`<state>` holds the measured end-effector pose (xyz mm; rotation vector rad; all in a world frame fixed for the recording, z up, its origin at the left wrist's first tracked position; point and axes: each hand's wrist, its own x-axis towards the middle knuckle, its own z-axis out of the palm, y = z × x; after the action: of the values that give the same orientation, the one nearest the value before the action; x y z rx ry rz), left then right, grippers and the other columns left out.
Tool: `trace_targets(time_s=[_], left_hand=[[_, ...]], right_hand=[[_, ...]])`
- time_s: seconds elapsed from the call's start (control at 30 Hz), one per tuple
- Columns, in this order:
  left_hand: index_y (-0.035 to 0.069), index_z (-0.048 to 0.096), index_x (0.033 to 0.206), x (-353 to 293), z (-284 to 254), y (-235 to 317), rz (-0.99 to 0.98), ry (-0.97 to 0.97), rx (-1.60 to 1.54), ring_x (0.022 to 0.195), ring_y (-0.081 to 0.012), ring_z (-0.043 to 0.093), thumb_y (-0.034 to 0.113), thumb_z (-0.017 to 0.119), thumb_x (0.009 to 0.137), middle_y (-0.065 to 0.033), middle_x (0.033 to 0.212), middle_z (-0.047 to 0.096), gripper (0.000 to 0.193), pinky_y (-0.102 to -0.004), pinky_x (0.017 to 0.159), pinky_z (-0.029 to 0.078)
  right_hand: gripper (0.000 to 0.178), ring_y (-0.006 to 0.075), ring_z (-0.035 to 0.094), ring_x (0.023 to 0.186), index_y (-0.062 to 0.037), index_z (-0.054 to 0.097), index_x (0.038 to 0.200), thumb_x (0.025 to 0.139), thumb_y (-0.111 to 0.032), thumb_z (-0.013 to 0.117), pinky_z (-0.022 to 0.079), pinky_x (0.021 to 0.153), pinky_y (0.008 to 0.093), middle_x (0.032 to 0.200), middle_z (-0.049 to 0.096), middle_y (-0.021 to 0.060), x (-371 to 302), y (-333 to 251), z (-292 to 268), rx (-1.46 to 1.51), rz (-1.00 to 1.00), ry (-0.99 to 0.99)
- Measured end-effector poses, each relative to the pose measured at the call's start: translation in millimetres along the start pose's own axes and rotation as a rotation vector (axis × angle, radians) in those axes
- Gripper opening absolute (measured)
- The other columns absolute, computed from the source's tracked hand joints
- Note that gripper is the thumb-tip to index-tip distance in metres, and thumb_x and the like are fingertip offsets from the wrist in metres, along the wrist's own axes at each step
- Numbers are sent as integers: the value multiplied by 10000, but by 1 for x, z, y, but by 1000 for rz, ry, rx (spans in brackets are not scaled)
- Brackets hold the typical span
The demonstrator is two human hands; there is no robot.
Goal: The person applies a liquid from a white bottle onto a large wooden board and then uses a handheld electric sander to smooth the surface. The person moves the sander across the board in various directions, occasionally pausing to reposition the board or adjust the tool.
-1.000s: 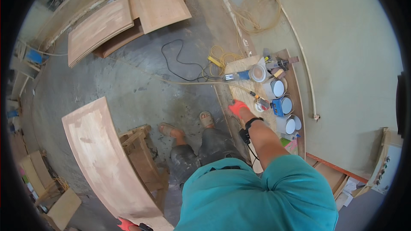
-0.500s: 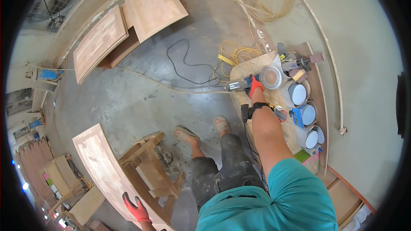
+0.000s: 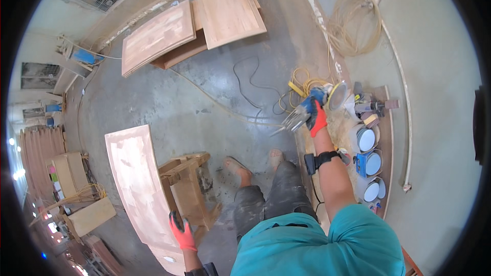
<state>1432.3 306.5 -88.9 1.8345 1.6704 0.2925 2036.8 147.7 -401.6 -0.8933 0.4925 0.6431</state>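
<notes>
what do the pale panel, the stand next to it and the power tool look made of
Panel: probably wood or plywood, seemingly unpainted; pinkish tan with uneven pale patches.
Stand: likely raw wood, judging by its plain tan boards.
Power tool: maybe plastic and metal; blue and grey body, but blurred.

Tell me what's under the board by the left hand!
A wooden stand sticks out past the right edge of the board and seems to run under it. The board covers the rest, so I can't tell what else is there.

Each hand (image 3: 317,118) wears a red-black glove (image 3: 185,236); the shirt (image 3: 307,249) is teal.
</notes>
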Motion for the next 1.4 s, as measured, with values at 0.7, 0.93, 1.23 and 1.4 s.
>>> trace_targets(time_s=[0.7,0.93,1.23,1.4], left_hand=[[35,342,1556,59,-266,81,276,-744,-1380,1226,-248,609,306,835,830,-136,1379,593,918,-416,1038,491],[-14,512,1444,28,-309,27,165,-195,-632,1229,-198,585,272,762,910,-113,1329,650,655,-375,1071,459],[24,622,1079,-48,-352,2,6,690,-937,812,-77,560,319,545,1057,-4,903,614,305,-273,714,495],[83,603,930,-32,-319,-3,11,780,-1281,743,-44,453,271,592,1046,68,815,498,221,-236,660,408]], right_hand=[[787,319,618,1165,-18,444,1467,887,-434,774,538,965,451,1324,596,163,-608,150,543,-189,849,-1756],[716,312,673,1058,3,532,1366,826,-366,824,560,896,422,1195,669,169,-617,207,556,-443,1037,-1885],[679,187,666,1107,-23,581,1313,706,-144,860,527,975,350,1192,699,91,-651,259,545,-1267,185,-2331],[749,193,638,1176,-16,542,1375,720,-185,864,508,1012,357,1279,663,97,-606,288,533,-1216,675,-2240]])
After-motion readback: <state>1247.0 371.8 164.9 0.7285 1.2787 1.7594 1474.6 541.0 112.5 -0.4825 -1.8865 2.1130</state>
